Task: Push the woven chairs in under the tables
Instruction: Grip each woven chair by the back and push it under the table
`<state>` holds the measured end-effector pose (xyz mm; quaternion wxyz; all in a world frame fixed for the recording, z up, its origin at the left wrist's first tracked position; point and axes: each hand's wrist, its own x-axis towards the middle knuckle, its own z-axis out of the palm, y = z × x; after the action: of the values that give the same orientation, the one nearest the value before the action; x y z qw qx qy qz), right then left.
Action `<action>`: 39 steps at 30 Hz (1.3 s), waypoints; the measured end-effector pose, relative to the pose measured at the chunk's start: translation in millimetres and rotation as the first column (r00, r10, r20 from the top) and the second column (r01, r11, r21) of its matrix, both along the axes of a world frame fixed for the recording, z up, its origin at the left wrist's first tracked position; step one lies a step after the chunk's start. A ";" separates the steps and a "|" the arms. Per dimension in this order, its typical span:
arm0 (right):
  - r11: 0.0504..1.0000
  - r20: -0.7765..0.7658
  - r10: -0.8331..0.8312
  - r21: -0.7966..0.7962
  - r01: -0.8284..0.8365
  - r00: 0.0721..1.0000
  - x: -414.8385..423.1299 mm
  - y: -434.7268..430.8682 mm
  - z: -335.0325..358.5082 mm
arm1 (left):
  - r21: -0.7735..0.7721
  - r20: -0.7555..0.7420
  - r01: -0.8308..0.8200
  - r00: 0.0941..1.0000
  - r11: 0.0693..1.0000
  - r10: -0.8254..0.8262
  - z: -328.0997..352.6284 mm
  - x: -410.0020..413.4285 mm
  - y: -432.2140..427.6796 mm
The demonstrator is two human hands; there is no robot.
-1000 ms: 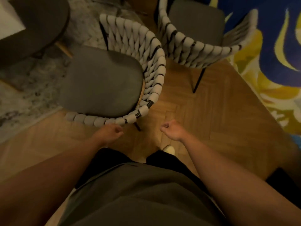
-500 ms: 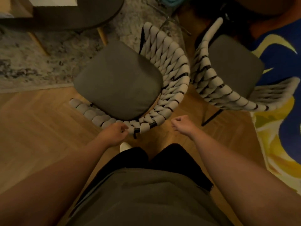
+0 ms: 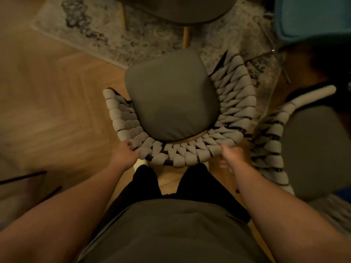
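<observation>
A woven chair (image 3: 235, 103) with a grey seat cushion and thick white rope back stands right in front of me, its seat facing a dark round table (image 3: 176, 10) at the top. My left hand (image 3: 124, 155) grips the left end of the curved back rail. My right hand (image 3: 230, 155) grips the right end of the same rail. A second woven chair (image 3: 273, 137) stands at the right, close beside the first, blurred.
A pale patterned rug (image 3: 98, 29) lies under the table with its wooden legs (image 3: 185, 36). A teal object (image 3: 311, 18) sits top right. Herringbone wood floor (image 3: 53, 111) spreads to the left. Thin dark legs (image 3: 24, 177) show at the lower left.
Both hands hung loosely curled just short of the chair; now they have reached forward and taken hold of its back rail. I have turned to stand square behind the chair.
</observation>
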<state>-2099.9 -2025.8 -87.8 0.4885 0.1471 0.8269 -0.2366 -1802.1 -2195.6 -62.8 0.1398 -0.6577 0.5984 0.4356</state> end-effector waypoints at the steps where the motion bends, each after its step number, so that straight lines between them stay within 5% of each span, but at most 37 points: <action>1: 1.000 0.026 0.000 0.003 0.000 1.000 -9.3 -0.1 -0.7 | -0.023 0.004 -0.081 0.997 0.996 0.081 0.6 -8.5 10.4; 8: 0.999 0.118 -0.042 -0.009 0.043 0.992 -56.5 3.3 -10.7 | -0.121 -0.009 -0.480 0.876 0.869 0.483 -8.6 -68.2 61.9; 14: 0.955 0.154 -0.231 -0.155 0.255 0.961 -72.5 -0.9 -26.6 | 0.048 -0.097 -0.901 0.426 0.432 0.899 -36.1 -70.1 58.1; 21: 0.902 0.202 -0.327 -0.225 0.369 0.923 -78.4 -4.3 -54.2 | 0.323 -0.146 -0.930 0.133 0.174 0.980 -75.9 -52.5 47.5; 32: 0.907 0.248 -0.284 -0.244 0.343 0.926 -80.6 -12.9 -67.2 | 0.289 -0.318 -0.939 0.088 0.185 0.944 -87.1 -53.7 52.3; 39: 0.932 0.246 -0.181 -0.266 0.246 0.952 -86.6 -9.3 -60.6 | 0.286 -0.303 -0.955 -0.014 0.077 0.953 -83.6 -45.7 96.4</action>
<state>-2186.5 -2035.1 -148.4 0.5634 0.1874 0.7033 -0.3910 -1847.9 -2099.2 -146.3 -0.3273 -0.7759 0.0044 0.5393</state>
